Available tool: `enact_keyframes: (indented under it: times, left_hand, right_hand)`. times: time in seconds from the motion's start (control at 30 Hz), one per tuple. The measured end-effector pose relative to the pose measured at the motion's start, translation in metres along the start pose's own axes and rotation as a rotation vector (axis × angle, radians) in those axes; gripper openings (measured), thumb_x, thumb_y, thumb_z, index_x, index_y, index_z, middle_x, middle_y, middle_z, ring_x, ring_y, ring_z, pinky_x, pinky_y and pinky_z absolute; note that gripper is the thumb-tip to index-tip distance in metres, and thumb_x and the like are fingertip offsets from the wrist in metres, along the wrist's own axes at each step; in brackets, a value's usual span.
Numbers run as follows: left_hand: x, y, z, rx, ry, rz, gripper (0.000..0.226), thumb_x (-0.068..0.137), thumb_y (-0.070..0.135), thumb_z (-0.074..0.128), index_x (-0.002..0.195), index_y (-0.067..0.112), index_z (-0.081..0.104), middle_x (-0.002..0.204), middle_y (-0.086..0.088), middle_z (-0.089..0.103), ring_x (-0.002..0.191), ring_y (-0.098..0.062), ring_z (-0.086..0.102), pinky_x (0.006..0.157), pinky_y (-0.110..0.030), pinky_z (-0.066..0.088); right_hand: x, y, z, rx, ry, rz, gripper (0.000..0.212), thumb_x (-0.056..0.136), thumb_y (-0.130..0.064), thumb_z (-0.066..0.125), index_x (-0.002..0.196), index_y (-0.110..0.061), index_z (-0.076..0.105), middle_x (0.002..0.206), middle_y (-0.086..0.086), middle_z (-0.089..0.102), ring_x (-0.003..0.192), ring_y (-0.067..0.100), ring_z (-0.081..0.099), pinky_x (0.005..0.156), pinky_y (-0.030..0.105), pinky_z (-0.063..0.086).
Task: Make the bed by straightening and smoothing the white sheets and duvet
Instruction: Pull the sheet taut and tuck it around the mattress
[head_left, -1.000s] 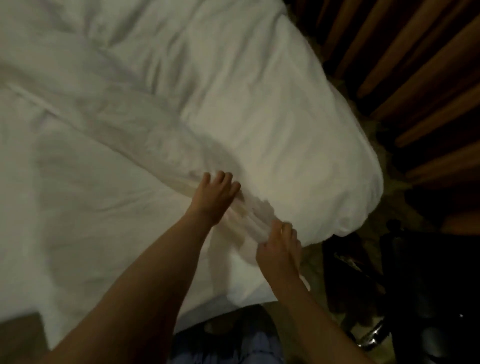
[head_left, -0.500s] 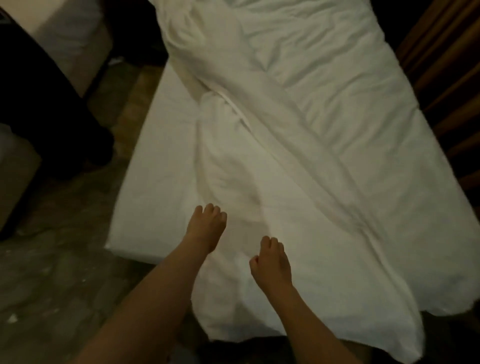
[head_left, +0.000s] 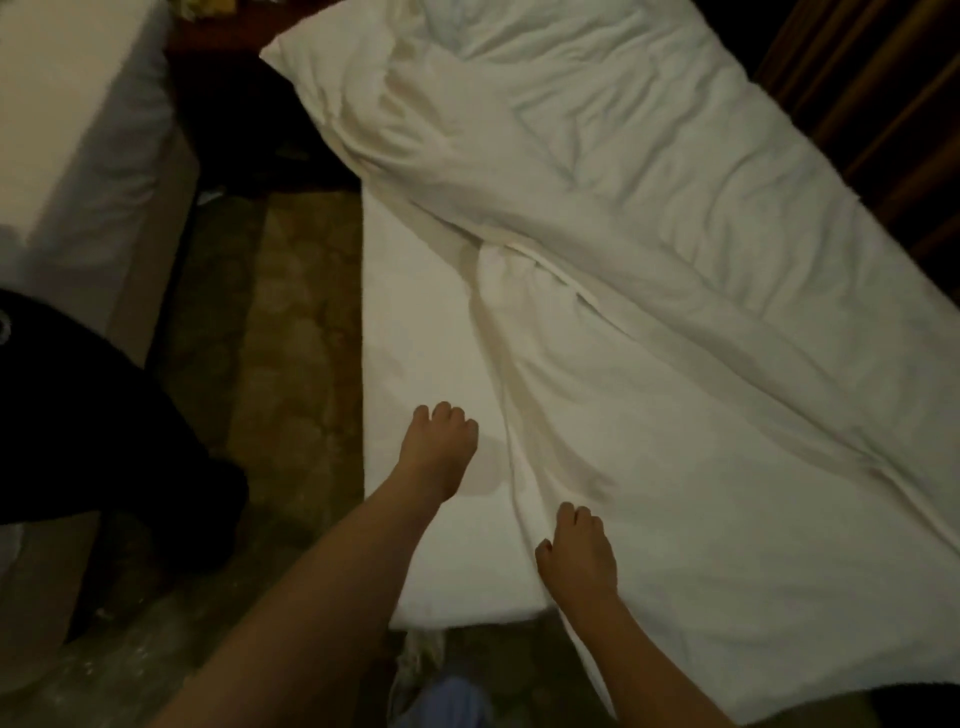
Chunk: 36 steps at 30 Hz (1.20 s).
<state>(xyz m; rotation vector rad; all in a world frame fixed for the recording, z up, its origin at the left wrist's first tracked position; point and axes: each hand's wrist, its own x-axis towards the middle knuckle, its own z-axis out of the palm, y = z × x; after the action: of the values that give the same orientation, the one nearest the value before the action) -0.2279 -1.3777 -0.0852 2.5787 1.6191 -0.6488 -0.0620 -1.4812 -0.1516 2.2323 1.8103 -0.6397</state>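
Shifted leftward since prior frame, both fingertips tucked from sight: left hand (head_left: 439, 449) knuckled on smooth bare sheet (head_left: 415, 322), right hand (head_left: 576, 558) clutching rumpled duvet (head_left: 675, 270) edge, grip unclear.

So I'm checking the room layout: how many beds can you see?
2. The bed being made fills the centre and right, its duvet bunched toward the right. A second bed shows partly at upper left, across the floor gap. More could lie out of frame.
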Motion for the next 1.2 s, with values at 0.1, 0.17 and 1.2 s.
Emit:
enact_keyframes:
  times: [0.1,0.17,1.2]
  left_hand:
    - [0.036,-0.037,-0.021,0.004,0.003,0.042,0.044,0.084,0.005,0.056,0.126,0.009,0.043,0.126,-0.010,0.046,0.119,-0.027,0.041,0.099,-0.038,0.032]
    - [0.062,-0.063,-0.034,-0.016,0.068,0.043,0.043,0.084,0.007,0.057,0.125,0.010,0.044,0.124,-0.009,0.048,0.117,-0.026,0.042,0.098,-0.037,0.033]
    - [0.454,-0.121,-0.044,0.131,0.127,0.575,0.064,0.100,0.012,0.025,0.146,0.008,-0.019,0.154,-0.022,-0.014,0.138,-0.048,-0.009,0.103,-0.070,0.012]
  right_hand:
    - [0.028,-0.038,-0.015,0.022,0.024,0.031,0.037,0.093,-0.023,0.041,0.128,-0.014,0.038,0.124,0.003,0.047,0.111,0.017,0.046,0.088,0.024,0.039]
    - [0.051,-0.064,-0.032,0.032,0.083,0.038,0.035,0.092,-0.023,0.041,0.125,-0.012,0.040,0.122,0.005,0.048,0.109,0.019,0.046,0.087,0.026,0.040]
    - [0.404,-0.090,-0.161,-0.102,0.259,0.674,0.073,0.071,-0.023,0.078,0.136,-0.034,0.045,0.139,0.015,0.049,0.121,0.043,0.050,0.089,0.060,0.044]
